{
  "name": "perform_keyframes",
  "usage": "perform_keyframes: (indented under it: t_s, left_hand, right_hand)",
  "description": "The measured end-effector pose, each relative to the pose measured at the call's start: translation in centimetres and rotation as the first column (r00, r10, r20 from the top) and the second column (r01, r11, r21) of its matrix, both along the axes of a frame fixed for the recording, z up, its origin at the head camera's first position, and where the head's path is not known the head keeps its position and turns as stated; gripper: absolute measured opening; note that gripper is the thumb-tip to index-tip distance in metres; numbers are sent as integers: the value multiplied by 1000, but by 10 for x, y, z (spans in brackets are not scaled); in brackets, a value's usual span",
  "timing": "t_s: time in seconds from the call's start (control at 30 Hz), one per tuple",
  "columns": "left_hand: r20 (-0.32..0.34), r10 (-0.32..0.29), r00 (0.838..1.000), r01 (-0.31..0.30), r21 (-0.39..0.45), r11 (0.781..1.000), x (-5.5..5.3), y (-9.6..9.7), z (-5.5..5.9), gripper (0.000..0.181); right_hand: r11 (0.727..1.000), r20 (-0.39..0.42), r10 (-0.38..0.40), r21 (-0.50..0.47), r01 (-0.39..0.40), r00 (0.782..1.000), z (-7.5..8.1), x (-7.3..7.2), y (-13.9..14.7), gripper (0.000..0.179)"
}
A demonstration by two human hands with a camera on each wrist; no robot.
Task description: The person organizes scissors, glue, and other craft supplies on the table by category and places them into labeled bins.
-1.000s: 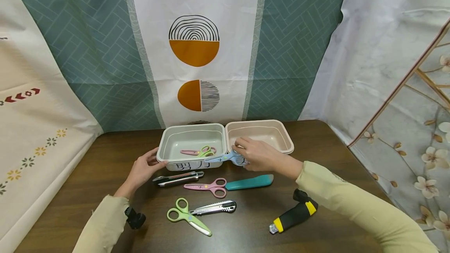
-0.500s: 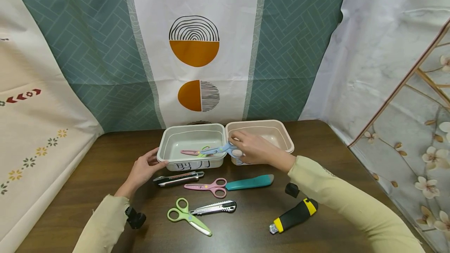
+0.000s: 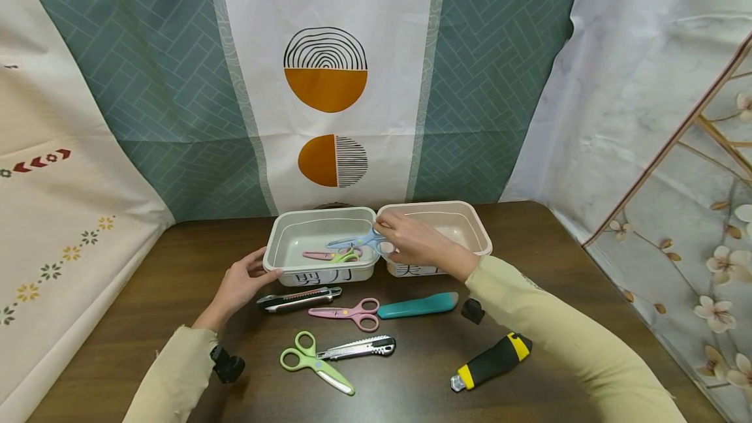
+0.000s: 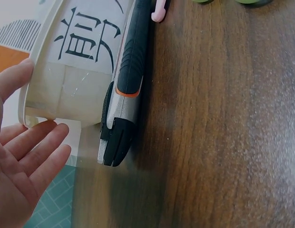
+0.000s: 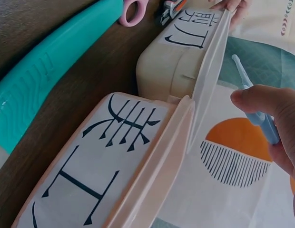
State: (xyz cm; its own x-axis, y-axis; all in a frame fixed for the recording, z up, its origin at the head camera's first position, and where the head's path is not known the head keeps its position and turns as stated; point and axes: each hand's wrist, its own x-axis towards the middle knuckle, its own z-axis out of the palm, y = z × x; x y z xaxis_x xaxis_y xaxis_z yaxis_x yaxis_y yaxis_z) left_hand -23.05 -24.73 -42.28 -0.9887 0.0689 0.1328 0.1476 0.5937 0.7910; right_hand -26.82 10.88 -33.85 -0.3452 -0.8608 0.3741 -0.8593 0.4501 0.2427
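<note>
- Light blue plastic scissors hang above the open inside of a pale grey-green rectangular plastic tub, blades pointing left, loops near the edge where two tubs meet.
- The right hand pinches them by the loops between thumb and fingers.
- Under the blades, pink-and-green plastic scissors lie in this tub, overlapping too closely to count.
- The left hand grips the tub's near left corner, thumb at the rim and fingers by the end wall.
- A pale pink rectangular plastic tub stands just right; white labels with black characters face both tubs' fronts.
- In front of the tubs lie a black-and-silver utility knife, all-pink plastic scissors and, just beside their loops, a teal plastic-handled tool.
- Nearer still, a silver-and-black cutter meets light green plastic scissors; well right lies a chunky black-and-yellow knife.
- All rest on a dark brown wood-grain table, before a green-and-white patterned cloth.
</note>
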Motion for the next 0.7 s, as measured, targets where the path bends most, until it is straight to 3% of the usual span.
perform_keyframes:
  t_s: [0.4, 0.7]
  left_hand:
    - [6, -7, 1000, 7, 35, 999, 1, 1, 2, 69]
    - [7, 1, 1000, -1, 31, 1000, 0, 1, 2, 69]
  right_hand:
    - [998, 79, -56, -17, 57, 995, -5, -9, -11, 54]
    - [997, 91, -68, -24, 71, 994, -9, -13, -23, 56]
